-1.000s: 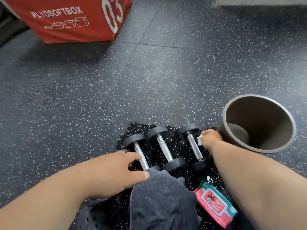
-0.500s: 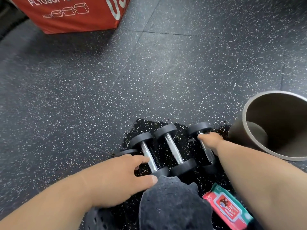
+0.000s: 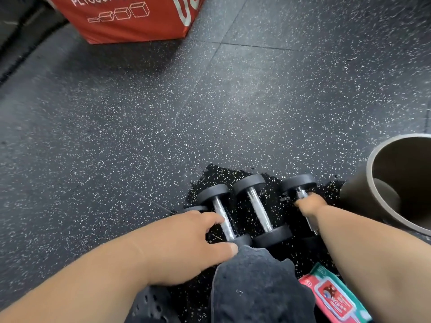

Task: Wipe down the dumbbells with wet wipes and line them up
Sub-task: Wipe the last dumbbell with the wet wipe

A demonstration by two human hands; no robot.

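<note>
Right hand: right hand [image 3: 309, 205] sits on the chrome handle of the right-hand black rubber-headed dumbbell [image 3: 297, 183], fingers curled over the bar; no wipe shows under it, so whether one is pressed there cannot be told.
Left hand: left hand [image 3: 184, 245] rests beside the left-hand black dumbbell with a chrome bar [image 3: 221, 213], forefinger touching the bar, thumb near the close head, fingers loosely bent and not wrapped round anything.
Middle dumbbell: third black-and-chrome dumbbell [image 3: 258, 210] lies untouched between the two, just beside its left neighbour.
Fourth head: dark disc [image 3: 194, 208] shows at 9 o'clock of the left dumbbell, mostly hidden by the left hand; what it belongs to cannot be told.
Long axis: all three bars run roughly 11 o'clock to 5 o'clock, near parallel, far heads pointing away from the person.
Floor: speckled dark rubber gym floor [image 3: 140, 136], with a darker wet-looking patch under the dumbbells.
Wipes: red and green soft pack of wet wipes [image 3: 335, 299] lies at 5 o'clock of the row, under the right forearm.
Bin: round grey open-topped bin [image 3: 370, 178] stands at 3 o'clock, just beside the right dumbbell.
Other: red foam plyo box [image 3: 130, 19] well apart at 11 o'clock; dark grey trouser knee [image 3: 256, 287] at 6 o'clock.
Deciding relation: the right dumbbell lies directly under the right hand, so strokes along its bar likely follow the 11-to-5 line; the left hand is nearer the other two.
</note>
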